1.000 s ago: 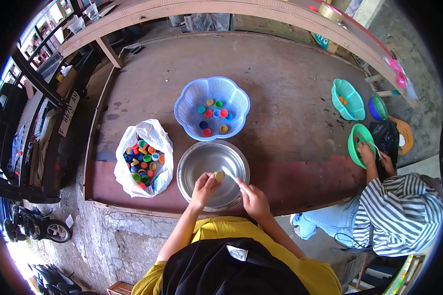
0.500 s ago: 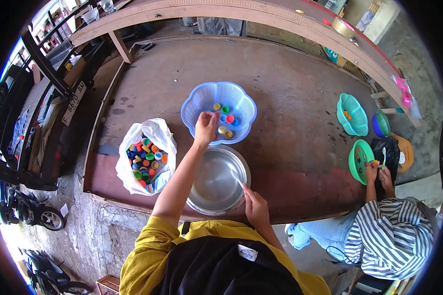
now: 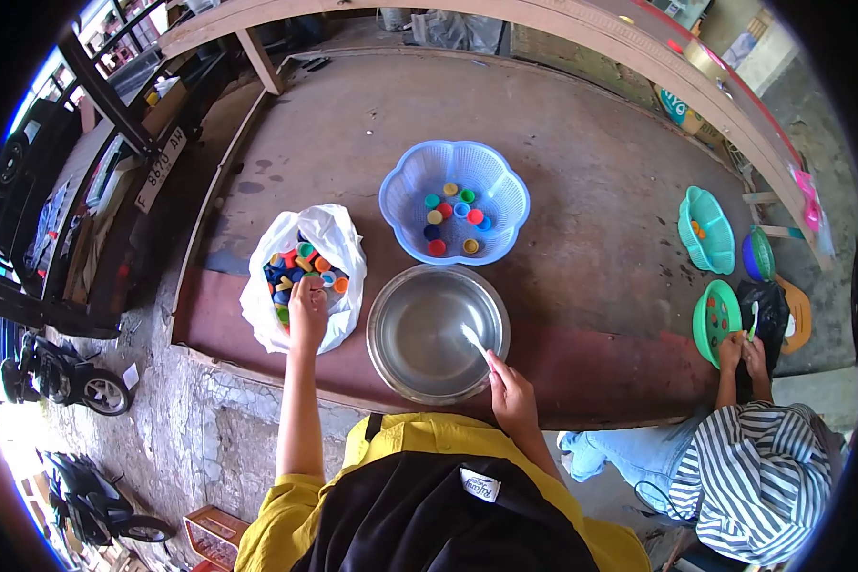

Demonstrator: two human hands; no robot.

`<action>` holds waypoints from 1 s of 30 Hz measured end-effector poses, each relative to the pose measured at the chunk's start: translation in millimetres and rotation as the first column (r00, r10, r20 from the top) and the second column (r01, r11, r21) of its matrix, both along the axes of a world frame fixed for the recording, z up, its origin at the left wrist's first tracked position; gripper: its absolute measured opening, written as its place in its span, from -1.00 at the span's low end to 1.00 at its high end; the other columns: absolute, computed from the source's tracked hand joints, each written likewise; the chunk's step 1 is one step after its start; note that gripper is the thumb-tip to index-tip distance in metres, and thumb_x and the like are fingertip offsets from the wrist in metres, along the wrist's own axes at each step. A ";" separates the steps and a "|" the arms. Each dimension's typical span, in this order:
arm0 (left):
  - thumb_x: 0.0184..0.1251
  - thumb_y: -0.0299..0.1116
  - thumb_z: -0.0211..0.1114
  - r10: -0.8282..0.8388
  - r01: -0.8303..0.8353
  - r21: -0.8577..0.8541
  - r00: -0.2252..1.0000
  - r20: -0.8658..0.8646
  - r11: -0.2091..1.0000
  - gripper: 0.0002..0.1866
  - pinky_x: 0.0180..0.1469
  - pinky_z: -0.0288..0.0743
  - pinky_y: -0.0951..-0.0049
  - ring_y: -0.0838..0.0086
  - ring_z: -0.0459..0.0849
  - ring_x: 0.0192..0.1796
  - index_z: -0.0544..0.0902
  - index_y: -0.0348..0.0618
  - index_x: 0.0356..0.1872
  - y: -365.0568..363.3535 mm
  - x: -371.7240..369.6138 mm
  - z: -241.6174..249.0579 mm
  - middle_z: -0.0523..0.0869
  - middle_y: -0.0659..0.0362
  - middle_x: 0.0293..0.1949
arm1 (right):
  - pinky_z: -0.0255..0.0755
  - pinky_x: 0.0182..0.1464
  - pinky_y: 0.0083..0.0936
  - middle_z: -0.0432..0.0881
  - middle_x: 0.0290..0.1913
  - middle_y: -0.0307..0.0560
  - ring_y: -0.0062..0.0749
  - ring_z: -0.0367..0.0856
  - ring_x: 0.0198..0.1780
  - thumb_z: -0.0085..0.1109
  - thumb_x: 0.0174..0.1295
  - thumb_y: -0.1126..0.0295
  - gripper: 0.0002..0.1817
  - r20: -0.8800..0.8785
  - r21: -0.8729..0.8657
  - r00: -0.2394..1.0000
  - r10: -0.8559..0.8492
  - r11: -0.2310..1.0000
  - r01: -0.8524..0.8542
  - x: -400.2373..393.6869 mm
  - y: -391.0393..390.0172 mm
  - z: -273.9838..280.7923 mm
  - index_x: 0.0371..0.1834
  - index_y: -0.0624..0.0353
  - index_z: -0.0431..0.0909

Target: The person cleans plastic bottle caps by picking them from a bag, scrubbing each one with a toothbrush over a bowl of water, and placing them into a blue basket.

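Left hand [image 3: 307, 303] reaches into the white plastic bag [image 3: 338, 238], fingers curled down among the mixed coloured bottle caps [image 3: 300, 267]; whether a cap is pinched between them cannot be told. Right hand [image 3: 511, 393] rests at the near rim of the empty metal bowl [image 3: 437, 332], fingers closed on a small white tool [image 3: 474, 337] whose tip points over the bowl interior. Bag and bowl sit side by side on the brown table [image 3: 582, 172], bag to the left. Blue scalloped basket [image 3: 455, 200] stands just beyond the bowl and holds a few loose caps. At the right edge, another person in a striped shirt [image 3: 758, 477] works over a green basket [image 3: 715, 319].
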State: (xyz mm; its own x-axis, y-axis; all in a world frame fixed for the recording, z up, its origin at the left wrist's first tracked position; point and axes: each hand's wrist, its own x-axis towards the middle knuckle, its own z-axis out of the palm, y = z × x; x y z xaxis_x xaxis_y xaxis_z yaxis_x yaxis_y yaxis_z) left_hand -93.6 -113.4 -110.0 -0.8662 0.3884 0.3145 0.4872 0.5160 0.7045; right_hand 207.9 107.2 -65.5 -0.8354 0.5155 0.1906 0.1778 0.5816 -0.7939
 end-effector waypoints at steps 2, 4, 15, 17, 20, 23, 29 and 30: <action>0.04 -0.67 0.16 0.029 -0.016 -0.101 0.991 0.132 0.995 -0.71 -0.18 0.53 0.36 0.25 0.62 -0.28 0.54 -0.25 -0.16 -9.1 -4.2 7.3 0.58 0.04 -0.19 | 0.48 -0.22 -0.46 0.63 -0.22 0.14 -0.20 0.63 -0.31 -0.02 0.28 0.56 -0.63 0.039 0.002 0.998 0.038 0.999 -0.038 -0.9 -0.4 1.5 0.17 0.20 0.47; 0.04 -0.63 0.20 0.045 -0.023 -0.226 0.995 0.091 0.974 -0.69 -0.14 0.52 0.33 0.22 0.62 -0.20 0.56 -0.18 -0.13 -7.6 -9.8 3.3 0.55 0.06 -0.15 | 0.48 -0.24 -0.48 0.63 -0.23 0.13 -0.22 0.62 -0.33 -0.02 0.28 0.56 -0.63 0.061 -0.007 0.996 0.068 0.998 -0.068 -2.7 -1.3 5.3 0.16 0.20 0.47; 0.12 -0.45 0.27 -0.018 -0.010 -0.332 0.996 -0.082 0.943 -0.89 -0.04 0.48 0.22 0.18 0.52 -0.01 0.57 -0.14 -0.31 5.5 -17.8 -8.1 0.51 0.09 -0.09 | 0.49 -0.24 -0.42 0.62 -0.26 0.10 -0.17 0.62 -0.31 0.00 0.28 0.51 -0.63 0.042 0.020 0.999 0.002 1.000 -0.003 9.8 -6.5 7.6 0.16 0.15 0.48; 0.08 -0.49 0.28 -0.073 0.040 -0.267 0.990 -0.118 0.963 -0.83 -0.05 0.48 0.25 0.17 0.57 -0.10 0.55 -0.22 -0.28 -1.3 -15.8 -9.7 0.58 0.02 -0.17 | 0.48 -0.30 -0.31 0.60 -0.32 0.07 -0.08 0.60 -0.35 0.03 0.29 0.44 -0.62 -0.038 0.051 0.999 -0.022 0.998 0.024 10.9 -7.4 2.9 0.19 0.03 0.48; 0.04 -0.53 0.31 -0.042 0.044 -0.042 0.999 0.029 0.998 -0.78 -0.17 0.49 0.25 0.15 0.58 -0.15 0.53 -0.22 -0.24 -1.4 9.1 10.6 0.56 0.01 -0.22 | 0.47 -0.29 -0.32 0.61 -0.30 0.09 -0.07 0.60 -0.34 0.02 0.29 0.45 -0.62 -0.042 0.050 0.998 -0.037 0.998 0.039 13.8 -7.5 3.4 0.19 0.05 0.47; -0.06 -0.54 0.37 -0.100 0.100 0.029 0.995 0.018 0.995 -0.65 -0.20 0.48 0.29 0.20 0.56 -0.25 0.54 -0.21 -0.16 8.0 41.7 36.3 0.56 0.05 -0.30 | 0.47 -0.28 -0.33 0.61 -0.28 0.09 -0.06 0.60 -0.34 0.02 0.28 0.46 -0.63 -0.040 0.043 0.997 -0.061 0.997 0.062 19.3 -10.5 6.3 0.18 0.07 0.48; -0.13 -0.51 0.39 -0.432 0.430 0.036 0.900 0.066 0.902 -0.63 -0.10 0.47 0.25 0.12 0.56 -0.16 0.58 -0.19 -0.19 50.2 94.8 54.3 0.58 0.04 -0.24 | 0.47 -0.27 -0.33 0.61 -0.28 0.08 -0.07 0.59 -0.34 0.02 0.27 0.48 -0.63 -0.058 0.046 0.992 -0.110 0.993 0.113 37.2 -23.2 6.3 0.17 0.10 0.48; -0.13 -0.51 0.39 -0.487 0.483 0.062 0.868 0.095 0.874 -0.63 -0.08 0.47 0.24 0.10 0.56 -0.12 0.58 -0.19 -0.19 59.7 101.0 55.0 0.59 0.03 -0.22 | 0.47 -0.27 -0.33 0.61 -0.29 0.08 -0.07 0.59 -0.34 0.03 0.27 0.48 -0.63 -0.062 0.052 0.990 -0.125 0.990 0.128 42.1 -26.3 6.1 0.17 0.10 0.48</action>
State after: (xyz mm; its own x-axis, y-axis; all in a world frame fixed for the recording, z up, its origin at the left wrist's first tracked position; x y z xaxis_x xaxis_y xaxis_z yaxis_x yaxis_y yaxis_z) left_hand 7.4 -53.7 -55.0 -0.6004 0.7582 0.2543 0.5923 0.2080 0.7784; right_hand 249.9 80.8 -59.4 -0.7509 0.6032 0.2689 0.2066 0.6012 -0.7719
